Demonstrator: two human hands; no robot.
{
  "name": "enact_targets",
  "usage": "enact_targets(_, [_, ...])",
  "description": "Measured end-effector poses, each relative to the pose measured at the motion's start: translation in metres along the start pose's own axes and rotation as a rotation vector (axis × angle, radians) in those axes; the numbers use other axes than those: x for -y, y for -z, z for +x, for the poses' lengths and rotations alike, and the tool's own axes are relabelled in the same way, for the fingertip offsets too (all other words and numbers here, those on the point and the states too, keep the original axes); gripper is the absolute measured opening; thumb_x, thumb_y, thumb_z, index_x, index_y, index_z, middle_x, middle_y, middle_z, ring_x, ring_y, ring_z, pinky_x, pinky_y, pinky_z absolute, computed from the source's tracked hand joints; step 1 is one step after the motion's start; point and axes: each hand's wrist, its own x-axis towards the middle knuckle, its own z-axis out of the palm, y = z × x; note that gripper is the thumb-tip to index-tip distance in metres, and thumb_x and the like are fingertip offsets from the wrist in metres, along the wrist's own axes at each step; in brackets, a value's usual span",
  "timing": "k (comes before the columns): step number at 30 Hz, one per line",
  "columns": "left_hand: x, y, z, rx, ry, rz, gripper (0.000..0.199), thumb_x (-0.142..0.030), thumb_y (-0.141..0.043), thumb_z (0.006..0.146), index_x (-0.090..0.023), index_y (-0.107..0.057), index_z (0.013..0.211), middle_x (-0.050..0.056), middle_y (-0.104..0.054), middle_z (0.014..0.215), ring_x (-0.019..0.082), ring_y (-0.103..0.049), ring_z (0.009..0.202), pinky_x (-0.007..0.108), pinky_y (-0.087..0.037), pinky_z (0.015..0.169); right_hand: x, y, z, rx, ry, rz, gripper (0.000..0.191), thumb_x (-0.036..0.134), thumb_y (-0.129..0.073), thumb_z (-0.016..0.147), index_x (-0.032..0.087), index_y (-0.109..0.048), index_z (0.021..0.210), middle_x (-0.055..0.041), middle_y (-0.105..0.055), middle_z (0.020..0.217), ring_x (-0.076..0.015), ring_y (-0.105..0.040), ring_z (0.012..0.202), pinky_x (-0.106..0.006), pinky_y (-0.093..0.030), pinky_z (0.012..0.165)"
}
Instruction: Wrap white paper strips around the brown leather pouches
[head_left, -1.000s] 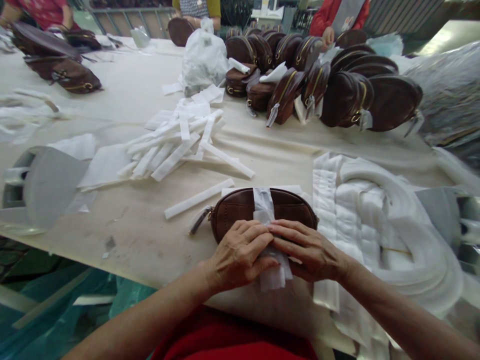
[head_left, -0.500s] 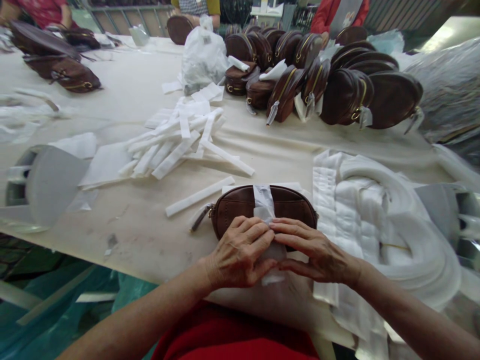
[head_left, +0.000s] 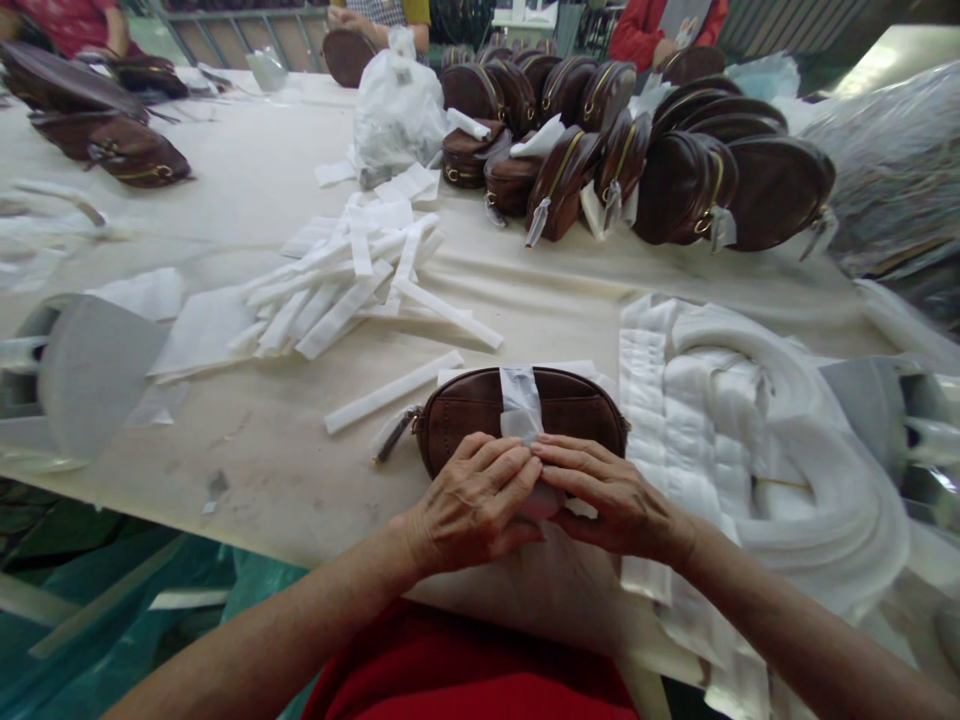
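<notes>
A small oval brown leather bag (head_left: 465,415) lies on the table in front of me, with a thin translucent white strip (head_left: 520,395) across its middle. My left hand (head_left: 480,500) and my right hand (head_left: 607,495) meet at the bag's near edge. Their fingertips press side by side on the strip, while the thumbs sit lower, with part of the white material between them. The fingers hide the near edge of the bag. A zip pull with a wrapped tassel (head_left: 394,435) sticks out at the bag's left end.
White foam strips (head_left: 352,290) are heaped at left centre. A bundle of white padding (head_left: 810,490) lies close on the right. Several brown bags (head_left: 679,190) stand at the back beside a stuffed plastic bag (head_left: 401,110). Other people (head_left: 671,30) are across the table.
The end of the strip that hung below my hands is now drawn up towards the bag, and more of it lies folded above my fingertips. Both thumbs have moved slightly up.
</notes>
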Motion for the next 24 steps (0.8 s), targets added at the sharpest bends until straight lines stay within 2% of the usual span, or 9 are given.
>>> enact_targets(2, [0.001,0.002,-0.004,0.023,-0.038,0.043,0.035,-0.026,-0.050,0.092,-0.005,-0.050,0.120,0.015,-0.062,0.115,0.026,-0.053,0.113,0.041,-0.043,0.094,0.000,-0.001,0.000,-0.003,-0.005,0.005,0.041,0.018,-0.059,0.082,0.013,-0.051,0.122,-0.0175,-0.061,0.121,-0.0247,-0.050,0.124,-0.041,-0.051,0.096])
enact_targets(4, [0.000,0.006,-0.006,0.053,-0.043,0.042,0.036,-0.017,-0.047,0.090,-0.005,-0.046,0.125,0.015,-0.059,0.120,0.026,-0.049,0.119,0.042,-0.041,0.097,-0.001,-0.001,-0.001,-0.003,-0.006,0.013,0.043,0.017,-0.059,0.081,0.012,-0.051,0.122,-0.0180,-0.060,0.122,-0.0252,-0.049,0.125,-0.042,-0.050,0.096])
enact_targets(5, [0.000,0.010,-0.005,0.083,-0.024,0.010,0.040,-0.021,-0.049,0.090,-0.005,-0.045,0.126,0.016,-0.058,0.123,0.027,-0.048,0.120,0.043,-0.040,0.098,-0.001,-0.002,-0.002,-0.002,-0.007,0.019,0.044,0.017,-0.060,0.080,0.012,-0.050,0.123,-0.0182,-0.060,0.123,-0.0255,-0.049,0.125,-0.042,-0.050,0.097])
enact_targets(8, [-0.004,0.018,-0.001,0.157,0.081,-0.151,0.069,-0.055,-0.055,0.083,-0.004,-0.044,0.128,0.021,-0.053,0.126,0.031,-0.047,0.120,0.047,-0.040,0.099,-0.001,-0.001,-0.002,0.006,-0.013,0.047,0.044,0.018,-0.061,0.080,0.012,-0.050,0.122,-0.0185,-0.059,0.124,-0.0261,-0.048,0.126,-0.043,-0.049,0.098])
enact_targets(10, [-0.008,0.018,0.002,0.121,0.129,-0.195,0.077,-0.066,-0.053,0.079,-0.006,-0.046,0.127,0.020,-0.055,0.123,0.030,-0.049,0.116,0.046,-0.042,0.097,-0.001,-0.001,-0.002,0.009,-0.021,0.063,0.043,0.020,-0.061,0.081,0.012,-0.050,0.122,-0.0187,-0.058,0.125,-0.0265,-0.048,0.126,-0.044,-0.049,0.098])
enact_targets(14, [-0.016,0.004,0.003,-0.047,0.190,-0.110,0.049,-0.045,-0.056,0.087,-0.010,-0.052,0.121,0.016,-0.061,0.114,0.026,-0.054,0.111,0.042,-0.045,0.092,0.001,0.000,0.000,0.000,-0.036,0.069,0.044,0.021,-0.059,0.082,0.013,-0.048,0.124,-0.0181,-0.059,0.123,-0.0262,-0.050,0.124,-0.045,-0.050,0.097])
enact_targets(16, [-0.020,-0.003,0.003,-0.099,0.236,-0.088,0.044,-0.040,-0.058,0.087,-0.010,-0.053,0.118,0.015,-0.063,0.111,0.027,-0.055,0.109,0.042,-0.045,0.090,0.003,0.000,0.000,-0.006,-0.045,0.070,0.046,0.019,-0.057,0.083,0.014,-0.045,0.127,-0.0175,-0.060,0.121,-0.0257,-0.051,0.122,-0.045,-0.050,0.096])
enact_targets(20, [-0.022,-0.006,0.004,-0.124,0.285,-0.089,0.033,-0.036,-0.059,0.087,-0.013,-0.057,0.111,0.012,-0.066,0.105,0.025,-0.059,0.103,0.040,-0.046,0.084,0.005,0.000,0.001,-0.011,-0.078,0.097,0.049,0.017,-0.057,0.082,0.014,-0.041,0.129,-0.0163,-0.061,0.119,-0.0251,-0.052,0.121,-0.044,-0.051,0.096])
enact_targets(24, [-0.020,-0.007,0.004,-0.143,0.235,-0.056,0.028,-0.036,-0.056,0.090,-0.012,-0.060,0.105,0.009,-0.067,0.102,0.024,-0.060,0.099,0.038,-0.044,0.080,0.004,0.003,0.005,0.017,-0.075,0.102,0.049,0.017,-0.058,0.083,0.013,-0.041,0.128,-0.0172,-0.059,0.121,-0.0252,-0.051,0.122,-0.045,-0.050,0.098])
